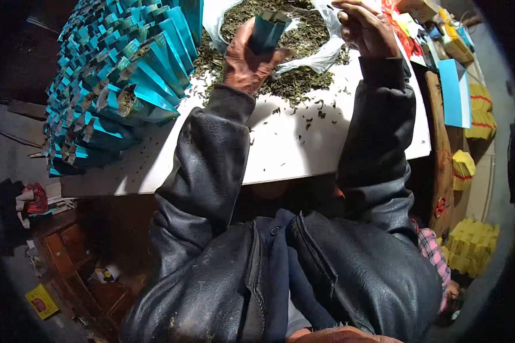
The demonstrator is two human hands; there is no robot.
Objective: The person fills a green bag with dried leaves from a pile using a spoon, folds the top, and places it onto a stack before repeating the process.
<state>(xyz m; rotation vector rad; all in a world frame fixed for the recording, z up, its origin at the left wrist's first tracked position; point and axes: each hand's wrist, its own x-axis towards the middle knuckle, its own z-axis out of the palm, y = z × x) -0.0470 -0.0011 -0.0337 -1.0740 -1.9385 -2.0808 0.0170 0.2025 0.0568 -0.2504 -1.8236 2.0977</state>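
My left hand point(247, 67) is wrapped round a small teal paper packet point(266, 38), held upright over the table with its top end open. To the right, my right hand point(367, 27) is raised with its fingers curled in; what they hold, if anything, I cannot make out. Beneath the hands, dried dark leaves point(300, 86) lie heaped, some in a clear plastic bag point(319, 59) spread open and some scattered on the white tabletop point(280, 154). Left of my left hand rises a big stack of teal packets point(149, 74), their ends showing leaf bits.
A folded light-blue card point(454, 94) and a red plastic bag point(396, 27) are at the right. Yellow paper bundles point(469, 247) and red-handled scissors point(440, 207) sit lower. Another person's plaid sleeve point(431, 247) shows beside my jacket. A wooden cabinet point(68, 251) stands lower left.
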